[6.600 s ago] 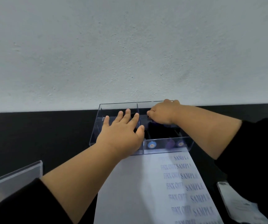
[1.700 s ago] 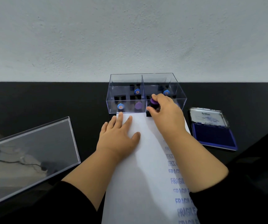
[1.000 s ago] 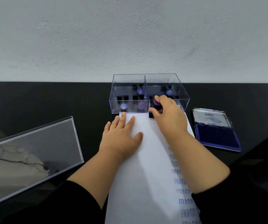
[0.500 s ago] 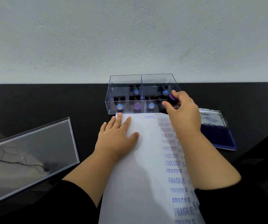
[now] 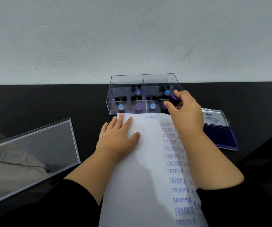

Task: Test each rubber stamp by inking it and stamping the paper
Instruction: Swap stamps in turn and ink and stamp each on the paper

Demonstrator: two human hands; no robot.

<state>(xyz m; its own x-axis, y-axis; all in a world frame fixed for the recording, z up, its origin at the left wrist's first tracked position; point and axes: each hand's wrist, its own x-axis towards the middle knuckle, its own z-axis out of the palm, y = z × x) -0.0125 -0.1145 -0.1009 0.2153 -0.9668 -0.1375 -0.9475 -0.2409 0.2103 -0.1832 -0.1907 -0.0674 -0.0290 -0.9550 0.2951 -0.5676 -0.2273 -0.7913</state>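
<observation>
My right hand (image 5: 183, 112) pinches a purple-topped stamp (image 5: 175, 97) at the front right corner of the clear plastic stamp box (image 5: 128, 82). Several other stamps with blue and purple caps stand inside the box. My left hand (image 5: 117, 138) lies flat on the white paper (image 5: 145, 185), fingers straight, near its top edge. The paper carries blue prints reading SAMPLE, FAX OUT and FRAGILE down its right side. An open blue ink pad (image 5: 220, 136) sits to the right of the paper, partly hidden by my right forearm.
The box's clear lid (image 5: 27, 154) lies flat on the black table (image 5: 33, 102) at the left. A white wall rises just behind the box. Black sleeves cover both of my forearms near the bottom of the view.
My right hand lifted the stamp off the paper's top edge, leaving a SAMPLE print, and carried it right to the box's front right corner. My left hand stayed flat on the paper.
</observation>
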